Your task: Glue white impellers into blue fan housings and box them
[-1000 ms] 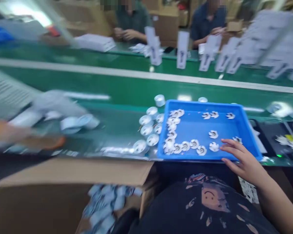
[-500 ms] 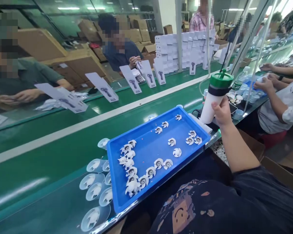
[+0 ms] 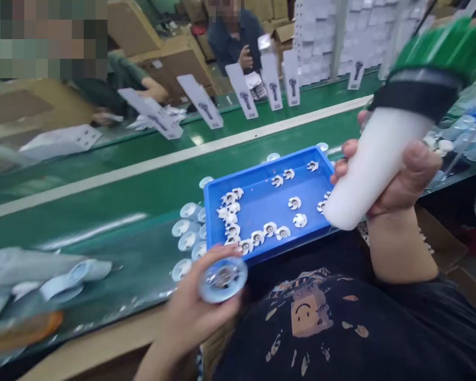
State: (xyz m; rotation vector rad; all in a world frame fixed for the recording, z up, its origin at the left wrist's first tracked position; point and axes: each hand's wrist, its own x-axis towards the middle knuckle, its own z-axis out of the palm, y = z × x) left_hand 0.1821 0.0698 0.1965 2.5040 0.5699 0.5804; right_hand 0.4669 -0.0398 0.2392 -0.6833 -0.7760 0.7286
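Note:
My right hand (image 3: 404, 180) grips a thick white cylinder (image 3: 375, 159) with a black band and a green ribbed top, tilted with its white end down to the left. What kind of tool this is cannot be made out. My left hand (image 3: 186, 307) has its fingers curled around a light-blue round plastic housing (image 3: 224, 279), its open end facing me and a metallic part inside, blurred. Between the hands lies a blue tray (image 3: 262, 194) holding several white fan impellers (image 3: 294, 203), mostly along its left and front sides.
Several light-blue cups (image 3: 188, 241) with white blades inside stand left of the tray. Beyond runs a green conveyor belt (image 3: 135, 180) with printed white boxes (image 3: 244, 91). Pale housings (image 3: 79, 272) lie at the far left. Co-workers sit across the belt.
The view has swung left. My right hand has brought the white cylinder closer and tilted it. My left hand has come into view with the light-blue housing.

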